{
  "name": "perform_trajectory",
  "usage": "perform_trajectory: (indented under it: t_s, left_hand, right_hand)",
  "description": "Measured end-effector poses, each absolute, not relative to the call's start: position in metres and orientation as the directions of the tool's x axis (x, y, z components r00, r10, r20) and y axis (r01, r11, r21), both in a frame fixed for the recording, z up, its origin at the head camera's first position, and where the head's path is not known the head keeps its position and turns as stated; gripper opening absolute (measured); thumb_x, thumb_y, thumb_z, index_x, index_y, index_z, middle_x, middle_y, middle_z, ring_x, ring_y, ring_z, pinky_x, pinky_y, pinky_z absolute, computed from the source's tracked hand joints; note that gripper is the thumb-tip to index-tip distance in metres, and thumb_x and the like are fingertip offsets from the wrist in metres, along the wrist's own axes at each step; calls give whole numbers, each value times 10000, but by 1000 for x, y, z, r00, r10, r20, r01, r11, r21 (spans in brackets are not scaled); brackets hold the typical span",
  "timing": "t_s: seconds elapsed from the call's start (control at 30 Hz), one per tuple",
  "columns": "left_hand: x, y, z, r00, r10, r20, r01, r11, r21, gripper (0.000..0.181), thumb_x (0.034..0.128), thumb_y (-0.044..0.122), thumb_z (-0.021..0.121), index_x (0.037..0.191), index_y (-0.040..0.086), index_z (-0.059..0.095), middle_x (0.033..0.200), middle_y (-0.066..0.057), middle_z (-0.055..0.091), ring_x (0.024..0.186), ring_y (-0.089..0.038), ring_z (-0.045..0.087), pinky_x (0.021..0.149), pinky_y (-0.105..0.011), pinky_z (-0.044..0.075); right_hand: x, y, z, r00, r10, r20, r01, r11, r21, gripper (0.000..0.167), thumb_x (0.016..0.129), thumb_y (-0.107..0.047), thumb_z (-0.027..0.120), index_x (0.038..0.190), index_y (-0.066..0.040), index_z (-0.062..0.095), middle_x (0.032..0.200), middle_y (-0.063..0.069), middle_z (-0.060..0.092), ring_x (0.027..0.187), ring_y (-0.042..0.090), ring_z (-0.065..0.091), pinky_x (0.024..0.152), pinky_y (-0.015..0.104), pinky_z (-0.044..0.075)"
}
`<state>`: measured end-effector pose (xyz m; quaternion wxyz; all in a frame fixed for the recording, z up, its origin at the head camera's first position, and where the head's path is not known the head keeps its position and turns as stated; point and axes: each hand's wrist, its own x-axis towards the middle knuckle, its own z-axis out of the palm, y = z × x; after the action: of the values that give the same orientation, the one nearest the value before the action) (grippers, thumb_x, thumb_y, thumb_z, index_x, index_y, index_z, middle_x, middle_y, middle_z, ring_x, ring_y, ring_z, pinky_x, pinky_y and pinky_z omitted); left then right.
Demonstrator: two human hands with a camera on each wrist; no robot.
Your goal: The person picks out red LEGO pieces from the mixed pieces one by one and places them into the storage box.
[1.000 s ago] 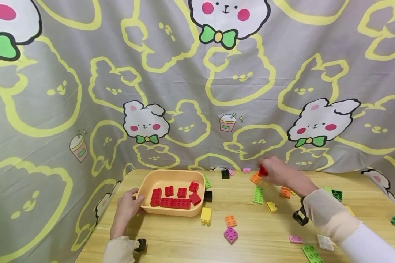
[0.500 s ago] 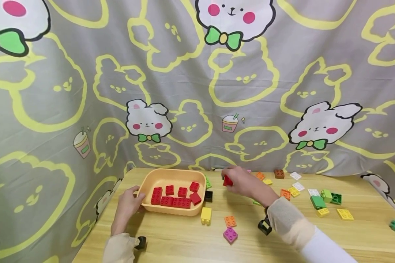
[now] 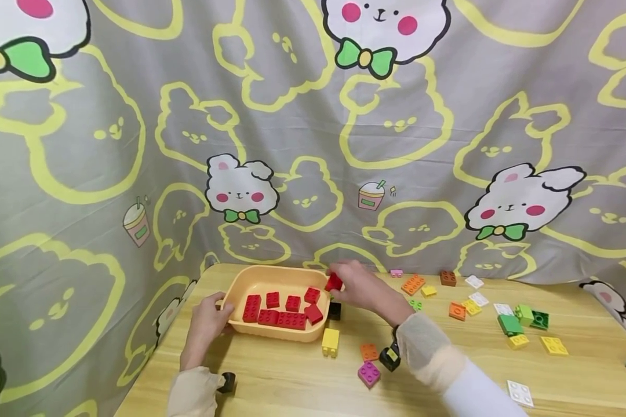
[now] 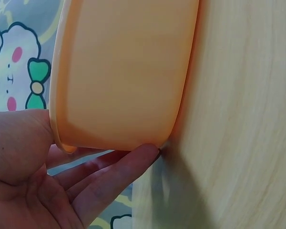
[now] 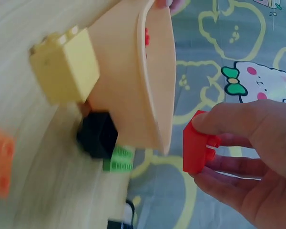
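A peach-coloured plastic tray [image 3: 263, 332] stands at the left of the table, with several red toy bricks [image 3: 291, 320] lying on its floor. At its left end my left hand [image 3: 207, 321] grips the wall, thumb over the rim and fingers against the outside, as the left wrist view shows. My right hand [image 3: 357, 285] pinches a red building brick [image 5: 195, 145] between thumb and fingers, studs turned toward the palm. That brick is in the air by the tray's right end, near the rim.
Beside the tray's right end are a yellow brick [image 3: 331, 342], a black brick [image 3: 334, 311] and a light green brick [image 5: 119, 159]. Orange [image 3: 368, 351] and purple [image 3: 368, 374] bricks lie in front. Several mixed bricks scatter to the right. A patterned curtain [image 3: 302, 133] hangs behind the table.
My right hand has moved left across the back of the table, carrying the red brick to the tray's right end. My left hand stays on the tray. The head view has shifted slightly.
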<state>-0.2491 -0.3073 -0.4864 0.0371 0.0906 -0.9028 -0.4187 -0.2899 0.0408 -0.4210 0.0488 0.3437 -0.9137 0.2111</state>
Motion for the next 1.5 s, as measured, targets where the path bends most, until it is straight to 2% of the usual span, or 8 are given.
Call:
perform_trajectory:
  t_s: [0.17, 0.53, 0.7, 0.8, 1.0, 1.17, 1.3, 1.5]
  left_hand:
    - [-249, -310, -488, -980, -200, -7, -136, 640, 756, 360, 934, 63, 558, 1260, -80, 611, 1063, -384, 684, 785, -345, 751, 564, -362, 644]
    - [-254, -311, -484, -978, -209, 9, -135, 665, 735, 380, 923, 83, 558, 1266, -72, 615, 1047, -365, 694, 742, -303, 742, 552, -339, 636]
    - [-255, -314, -483, -978, -206, 18, -127, 667, 734, 368, 925, 81, 565, 1255, -75, 616, 1046, -371, 690, 734, -308, 740, 539, -333, 631]
    - [-254, -317, -484, -980, -200, 20, -119, 655, 747, 357, 928, 78, 565, 1245, -78, 618, 1050, -378, 687, 758, -325, 742, 547, -343, 637]
    - [-244, -323, -489, -972, -234, -23, -169, 625, 762, 348, 923, 68, 564, 1237, -71, 624, 1075, -394, 677, 763, -327, 745, 550, -354, 640]
    - [-243, -323, -489, -974, -228, -11, -157, 632, 759, 343, 921, 68, 563, 1229, -67, 628, 1068, -395, 678, 733, -310, 742, 537, -341, 633]
    - [-246, -320, -487, -972, -233, 4, -152, 646, 748, 331, 918, 59, 568, 1219, -63, 635, 1049, -388, 685, 679, -277, 733, 512, -325, 619]
    - [-251, -309, -488, -973, -232, 8, -151, 656, 740, 316, 914, 66, 575, 1200, -47, 648, 1025, -367, 700, 628, -236, 715, 480, -287, 589]
  right_hand:
    - [-299, 12, -423, -749, -638, 180, -650, 653, -389, 314, 861, -129, 779, 1147, -23, 704, 962, 41, 693, 792, 141, 568, 671, 246, 529]
    - [-321, -36, -430, -748, -654, 115, -644, 671, -367, 367, 903, -206, 765, 1223, -42, 694, 1022, 26, 710, 812, 116, 591, 721, 209, 541]
    - [-329, -61, -431, -770, -631, 91, -608, 684, -403, 355, 900, -222, 767, 1203, -45, 710, 1075, 29, 722, 852, 118, 607, 777, 227, 563]
    - [-332, -78, -435, -795, -603, 65, -565, 697, -440, 309, 886, -224, 780, 1144, -65, 723, 1045, 17, 722, 837, 116, 610, 765, 225, 560]
    - [-328, -108, -447, -842, -539, -2, -453, 709, -540, 232, 882, -227, 787, 1056, -101, 701, 866, -34, 644, 733, 109, 573, 634, 203, 511]
    - [-328, -125, -451, -883, -466, 57, -420, 730, -539, 162, 868, -237, 790, 892, -102, 701, 716, -25, 594, 613, 110, 514, 549, 204, 443]
    - [-332, -136, -452, -909, -414, 50, -371, 747, -552, 234, 862, -240, 787, 721, -122, 643, 620, -27, 550, 538, 107, 503, 474, 208, 400]
    - [-339, -144, -455, -924, -383, 23, -338, 785, -519, 367, 848, -191, 804, 604, -103, 544, 522, -23, 447, 512, 133, 475, 468, 223, 382]
